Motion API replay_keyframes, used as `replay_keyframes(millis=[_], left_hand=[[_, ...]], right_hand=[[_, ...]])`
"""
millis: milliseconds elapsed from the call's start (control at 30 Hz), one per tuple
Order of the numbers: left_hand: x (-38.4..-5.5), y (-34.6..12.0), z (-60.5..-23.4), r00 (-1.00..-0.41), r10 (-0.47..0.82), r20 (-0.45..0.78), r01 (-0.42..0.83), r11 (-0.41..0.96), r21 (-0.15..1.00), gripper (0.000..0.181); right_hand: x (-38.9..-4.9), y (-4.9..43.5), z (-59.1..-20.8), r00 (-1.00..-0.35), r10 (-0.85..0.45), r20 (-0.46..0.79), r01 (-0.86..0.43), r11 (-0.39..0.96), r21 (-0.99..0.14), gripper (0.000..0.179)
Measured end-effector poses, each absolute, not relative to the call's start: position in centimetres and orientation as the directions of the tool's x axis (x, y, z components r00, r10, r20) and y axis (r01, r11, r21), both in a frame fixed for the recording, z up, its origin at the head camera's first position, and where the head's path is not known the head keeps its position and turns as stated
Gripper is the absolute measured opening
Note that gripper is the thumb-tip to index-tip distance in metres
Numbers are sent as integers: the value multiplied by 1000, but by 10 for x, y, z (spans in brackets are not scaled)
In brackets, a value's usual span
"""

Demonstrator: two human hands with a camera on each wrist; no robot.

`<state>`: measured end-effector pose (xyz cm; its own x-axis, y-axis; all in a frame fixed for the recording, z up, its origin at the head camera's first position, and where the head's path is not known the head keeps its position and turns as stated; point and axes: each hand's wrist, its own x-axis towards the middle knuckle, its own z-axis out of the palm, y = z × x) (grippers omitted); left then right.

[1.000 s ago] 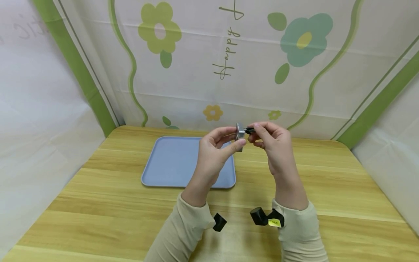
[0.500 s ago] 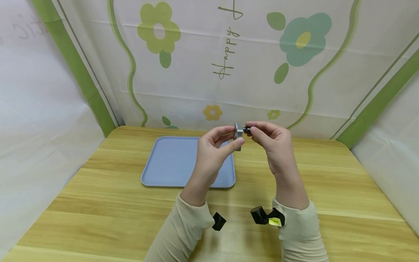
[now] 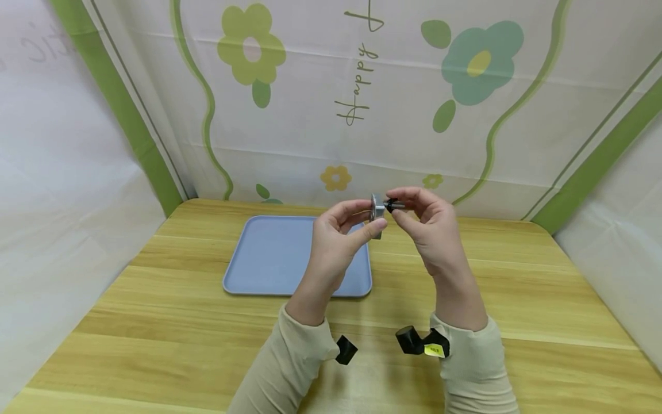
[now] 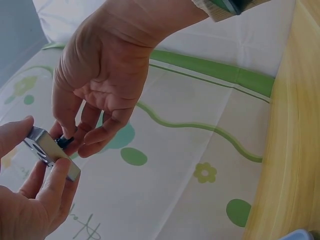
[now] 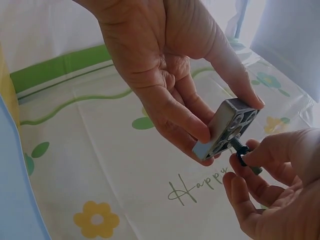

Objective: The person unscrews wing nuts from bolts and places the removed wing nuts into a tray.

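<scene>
My left hand (image 3: 333, 238) grips a small silver metal block (image 3: 378, 208) by its edges, thumb on the near side, fingers behind. Recessed holes show on the block's face (image 5: 234, 125) in the right wrist view. A threaded bolt (image 5: 236, 143) sticks out of that face toward my right hand (image 3: 439, 233). Around the bolt sits a small black nut (image 5: 242, 156), which my right thumb and fingers pinch. Past the nut, the bolt's end shows between the fingers in the head view. Both hands hold these parts up above the table.
A blue-grey tray (image 3: 274, 256) lies on the wooden table (image 3: 170, 322), partly behind the left hand and forearm. A white curtain (image 3: 310, 132) with printed flowers hangs at the table's back edge. Black cameras (image 3: 410, 340) are strapped at both wrists.
The right thumb has slid lower and the fingers have spread a little around the nut, so the bolt's end now shows. Block and left hand have shifted slightly left, then stayed nearly still.
</scene>
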<state>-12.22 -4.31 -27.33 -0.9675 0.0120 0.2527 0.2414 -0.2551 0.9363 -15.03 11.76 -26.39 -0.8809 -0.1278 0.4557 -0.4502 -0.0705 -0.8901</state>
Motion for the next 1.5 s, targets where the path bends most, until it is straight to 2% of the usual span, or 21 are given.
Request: replay_keyframes(millis=[367,600,1500], left_hand=[[-123,-44,-274,-967,10,256,246,-248,937,34],[-122,-44,-273,-968,15,250,239,-238,941,34],[-123,-43,-273,-969,13,246,236,-240,942,35]], right_hand=[[-149,117,-262,-894,-81,440,-430,-117,-895,33],[-148,121,-260,-949,1,316,-312,-150,-938,18],[-147,118,-259,-962,-37,272,-265,-126,-956,29]])
